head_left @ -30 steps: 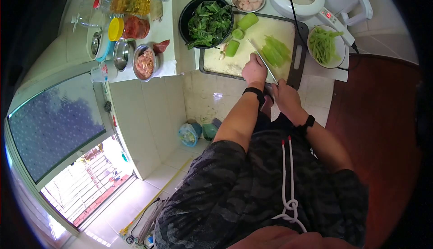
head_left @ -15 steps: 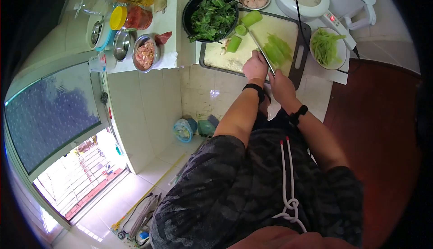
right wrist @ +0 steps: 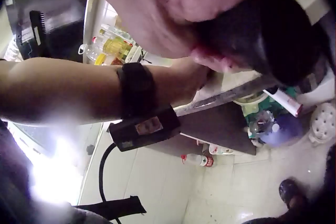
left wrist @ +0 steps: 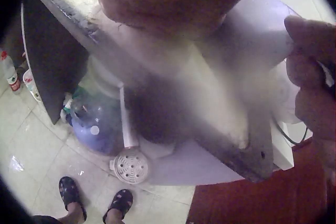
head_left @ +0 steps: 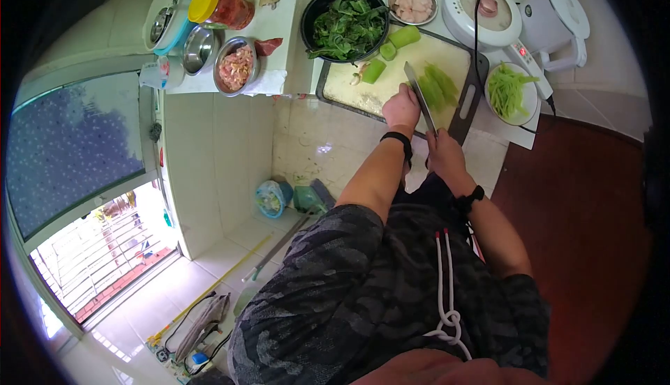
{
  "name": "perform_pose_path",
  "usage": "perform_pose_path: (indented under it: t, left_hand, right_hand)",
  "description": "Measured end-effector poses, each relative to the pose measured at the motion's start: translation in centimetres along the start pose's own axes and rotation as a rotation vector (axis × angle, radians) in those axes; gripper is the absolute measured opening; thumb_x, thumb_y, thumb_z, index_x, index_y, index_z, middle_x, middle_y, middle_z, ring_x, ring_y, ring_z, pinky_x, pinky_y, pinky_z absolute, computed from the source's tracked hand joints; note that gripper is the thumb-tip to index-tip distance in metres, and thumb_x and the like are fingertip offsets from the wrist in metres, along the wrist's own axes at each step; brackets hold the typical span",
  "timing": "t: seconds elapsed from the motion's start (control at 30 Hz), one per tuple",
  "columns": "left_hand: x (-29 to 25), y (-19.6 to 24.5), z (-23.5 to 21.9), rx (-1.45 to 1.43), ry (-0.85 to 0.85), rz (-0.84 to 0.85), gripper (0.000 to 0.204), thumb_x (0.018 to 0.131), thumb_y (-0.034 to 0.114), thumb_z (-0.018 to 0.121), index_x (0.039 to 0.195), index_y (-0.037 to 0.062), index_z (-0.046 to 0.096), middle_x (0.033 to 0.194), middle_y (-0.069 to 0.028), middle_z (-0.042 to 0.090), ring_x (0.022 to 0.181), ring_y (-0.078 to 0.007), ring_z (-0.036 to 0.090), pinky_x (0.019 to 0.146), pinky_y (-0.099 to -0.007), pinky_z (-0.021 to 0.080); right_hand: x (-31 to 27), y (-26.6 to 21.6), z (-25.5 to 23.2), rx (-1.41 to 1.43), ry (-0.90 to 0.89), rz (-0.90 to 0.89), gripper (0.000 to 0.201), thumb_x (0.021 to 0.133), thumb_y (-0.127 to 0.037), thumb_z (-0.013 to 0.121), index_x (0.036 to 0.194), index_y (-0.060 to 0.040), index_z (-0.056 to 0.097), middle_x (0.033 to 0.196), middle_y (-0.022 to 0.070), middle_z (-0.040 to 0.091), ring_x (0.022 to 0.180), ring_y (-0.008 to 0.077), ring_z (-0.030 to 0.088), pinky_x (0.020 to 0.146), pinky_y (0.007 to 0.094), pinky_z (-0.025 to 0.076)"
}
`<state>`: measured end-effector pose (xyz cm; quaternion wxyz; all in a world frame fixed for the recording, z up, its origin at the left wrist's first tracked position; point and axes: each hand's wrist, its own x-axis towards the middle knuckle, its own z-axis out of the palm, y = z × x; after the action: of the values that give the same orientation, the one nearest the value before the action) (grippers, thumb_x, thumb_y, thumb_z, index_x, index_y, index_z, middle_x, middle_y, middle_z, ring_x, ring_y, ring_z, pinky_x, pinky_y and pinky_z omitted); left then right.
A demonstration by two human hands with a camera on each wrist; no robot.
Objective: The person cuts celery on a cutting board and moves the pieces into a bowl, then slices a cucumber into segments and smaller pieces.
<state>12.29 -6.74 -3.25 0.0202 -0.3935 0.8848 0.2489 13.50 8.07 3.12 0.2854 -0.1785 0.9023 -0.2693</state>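
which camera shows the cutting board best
The head view: it shows the cutting board from above, with most of its surface sharp. The left wrist view shows a blurred part; the right wrist view, only a strip along one edge.

Person from above: L arm (head_left: pixel 368 183) and R arm (head_left: pixel 501 235) both reach fwd, forearms bare, slanting inward. L hand (head_left: pixel 403 109) is farther out, wrist (head_left: pixel 398 135) roughly in line w/ forearm; exact finger pose unclear. R hand (head_left: pixel 447 153) sits just beside it, nearer the body, w/ fingers (left wrist: pixel 301 69) curled in a grip – stacked one below another in L wrist view. Same view: underside of L hand looms up top, blurred. R wrist view: L forearm crosses horiz. below R hand. Feet (left wrist: pixel 121 202) stand apart.
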Motion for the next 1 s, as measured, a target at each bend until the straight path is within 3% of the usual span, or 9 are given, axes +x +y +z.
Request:
perform_pose_path:
  t: [0.3,0.5,0.73,0.9,1.0]
  left_hand:
    - [0.1,-0.4,-0.1,-0.053,-0.005,0.042,0.021,0.095,0.029,0.045,0.093,0.0108,0.054,0.068,-0.0200,0.065,0.064,-0.0414,0.064,0.058,-0.0522,0.050]
    - [0.0,-0.4,-0.3,-0.016,-0.035,0.045,0.021,0.096,0.029,0.045,0.094,0.0095,0.054,0.069,-0.0200,0.066,0.065,-0.0412,0.065,0.059,-0.0522,0.050]
    - [0.4,-0.7,-0.5,-0.046,0.011,0.007,0.026,0.096,0.030,0.043,0.092,0.0070,0.054,0.070,-0.0224,0.065,0.066,-0.0426,0.065,0.061,-0.0532,0.050]
    - [0.0,-1.0,-1.1,-0.071,-0.044,0.000,0.031,0.089,0.036,0.054,0.083,0.0064,0.060,0.070,-0.0188,0.066,0.071,-0.0401,0.065,0.066,-0.0496,0.051]
    - [0.1,-1.5,-0.9,-0.114,0.014,-0.020,0.032,0.086,0.037,0.058,0.077,0.0059,0.061,0.068,-0.0171,0.066,0.070,-0.0390,0.065,0.066,-0.0482,0.052]
  right_hand:
    - [-1.1,-0.2,-0.6,-0.015,-0.002,0.009,0.032,0.097,-0.030,0.052,0.090,0.0015,0.052,0.076,0.0282,0.063,0.075,0.0478,0.061,0.066,0.0569,0.046]
    - [2.9,-0.9,1.2,-0.016,0.030,0.033,0.037,0.098,-0.036,0.049,0.095,0.0012,0.054,0.080,0.0290,0.063,0.082,0.0474,0.061,0.070,0.0545,0.047]
    - [3.4,-0.5,0.9,0.036,0.087,0.053,0.039,0.099,-0.039,0.045,0.096,-0.0002,0.053,0.080,0.0278,0.064,0.079,0.0471,0.062,0.069,0.0558,0.047]
    - [3.7,0.1,1.1,0.040,0.081,0.000,0.040,0.098,-0.038,0.046,0.093,0.0001,0.053,0.078,0.0279,0.063,0.076,0.0473,0.061,0.068,0.0558,0.048]
    - [3.6,0.3,0.8,0.057,0.121,-0.025,0.039,0.098,-0.038,0.047,0.090,0.0002,0.054,0.076,0.0276,0.063,0.075,0.0473,0.061,0.067,0.0556,0.048]
